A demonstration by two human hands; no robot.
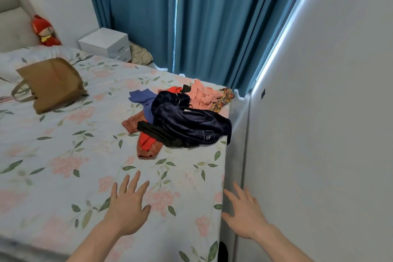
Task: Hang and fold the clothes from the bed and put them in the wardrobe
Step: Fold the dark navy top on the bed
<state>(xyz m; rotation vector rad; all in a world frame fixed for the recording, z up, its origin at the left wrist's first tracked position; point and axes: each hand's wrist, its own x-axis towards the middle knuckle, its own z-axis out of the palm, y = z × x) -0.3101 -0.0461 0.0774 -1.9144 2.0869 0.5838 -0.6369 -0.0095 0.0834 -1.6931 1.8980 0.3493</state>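
Fingers spread and empty on both my left hand (pixel 127 206) and right hand (pixel 244 212), hovering over the bed (pixel 63 166); the clothes (pixel 182 117) lie heaped well beyond my fingertips, near the far corner, untouched, so I judge nothing is sorted yet.

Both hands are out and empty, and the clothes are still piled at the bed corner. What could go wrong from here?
1. The dark navy velvet garment already hangs over the floral-sheeted bed edge; tugging the pile could drop it into the gap by the wall.
2. The garments are tangled, so lifting it may drag the red garment or the pink garment along.
3. The open left hand and right hand are short of the pile; a hasty grip could bunch several pieces.
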